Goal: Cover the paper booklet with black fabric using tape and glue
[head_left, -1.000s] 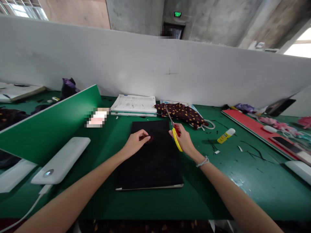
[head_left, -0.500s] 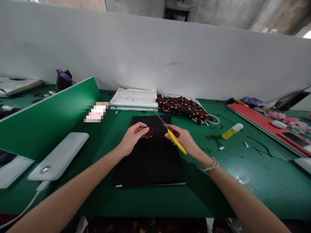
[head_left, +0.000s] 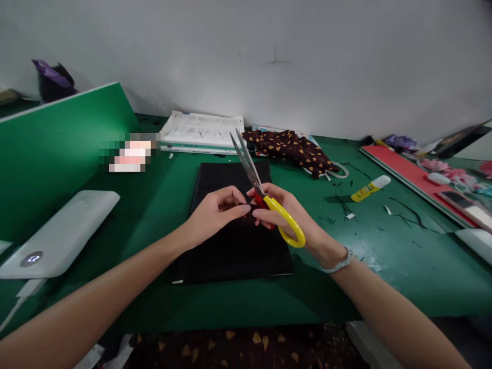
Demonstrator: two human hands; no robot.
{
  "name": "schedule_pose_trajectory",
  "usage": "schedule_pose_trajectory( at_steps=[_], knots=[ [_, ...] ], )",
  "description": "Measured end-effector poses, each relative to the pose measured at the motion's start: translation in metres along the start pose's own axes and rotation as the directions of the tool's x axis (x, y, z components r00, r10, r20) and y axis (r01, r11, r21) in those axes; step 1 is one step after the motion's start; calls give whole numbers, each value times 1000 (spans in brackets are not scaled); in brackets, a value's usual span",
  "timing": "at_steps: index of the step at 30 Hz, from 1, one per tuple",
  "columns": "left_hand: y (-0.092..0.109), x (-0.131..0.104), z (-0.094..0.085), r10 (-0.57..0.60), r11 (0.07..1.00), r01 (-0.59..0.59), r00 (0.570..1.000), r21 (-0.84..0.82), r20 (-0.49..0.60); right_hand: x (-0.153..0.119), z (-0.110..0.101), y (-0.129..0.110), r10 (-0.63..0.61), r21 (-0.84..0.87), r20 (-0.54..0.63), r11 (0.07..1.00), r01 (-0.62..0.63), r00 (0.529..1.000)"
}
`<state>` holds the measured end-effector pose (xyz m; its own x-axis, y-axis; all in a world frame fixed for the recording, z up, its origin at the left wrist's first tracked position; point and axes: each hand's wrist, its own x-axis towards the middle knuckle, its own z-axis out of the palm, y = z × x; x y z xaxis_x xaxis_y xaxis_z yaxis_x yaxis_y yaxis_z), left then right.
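Between the fingertips of my left hand (head_left: 217, 212) is a small dark piece of patterned fabric (head_left: 246, 214), mostly covered by the fingers. My right hand (head_left: 286, 212) keeps hold of a pair of scissors (head_left: 286, 221) with yellow and red handles. Its blades point up and away, slightly apart. The thumb and fingers of that hand also meet at the fabric's right edge. Below both hands lies a flat black folder-like thing (head_left: 234, 256) on the green table (head_left: 326, 297).
Dark patterned cloth (head_left: 288, 146) lies behind my hands, beside a stack of papers (head_left: 203, 128). To the right are a glue stick (head_left: 371, 188), dark scraps and a red board (head_left: 407, 177). At left, a white power bank (head_left: 65, 230) lies by a green panel (head_left: 73, 138).
My hands have come together at the fabric piece. The scissors have turned in my right hand, and their blades now show apart. The camera view has tilted down.
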<state>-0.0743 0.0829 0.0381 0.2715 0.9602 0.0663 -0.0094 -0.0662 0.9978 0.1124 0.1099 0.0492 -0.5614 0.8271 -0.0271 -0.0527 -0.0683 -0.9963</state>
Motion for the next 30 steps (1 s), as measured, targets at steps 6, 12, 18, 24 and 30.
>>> schedule_pose_trajectory(
  at_steps=[6,12,18,24,30],
  knots=[
    [-4,-2,2,-51,996,43,992,72,115,2,-6,1,16,-47,-20,999,-17,1000],
    [-6,-3,2,-42,984,16,988,176,146,1,-8,2,38,-87,23,996,-36,999],
    [-5,-1,3,13,991,-14,1000,133,12,2,-12,3,-28,-68,66,997,33,997],
    [-5,-1,4,-19,997,13,997,78,74,3,-14,5,-73,-113,57,990,79,996],
    [-3,-1,6,-27,993,20,998,120,55,2,-14,-5,-94,-222,20,970,96,995]
  ],
)
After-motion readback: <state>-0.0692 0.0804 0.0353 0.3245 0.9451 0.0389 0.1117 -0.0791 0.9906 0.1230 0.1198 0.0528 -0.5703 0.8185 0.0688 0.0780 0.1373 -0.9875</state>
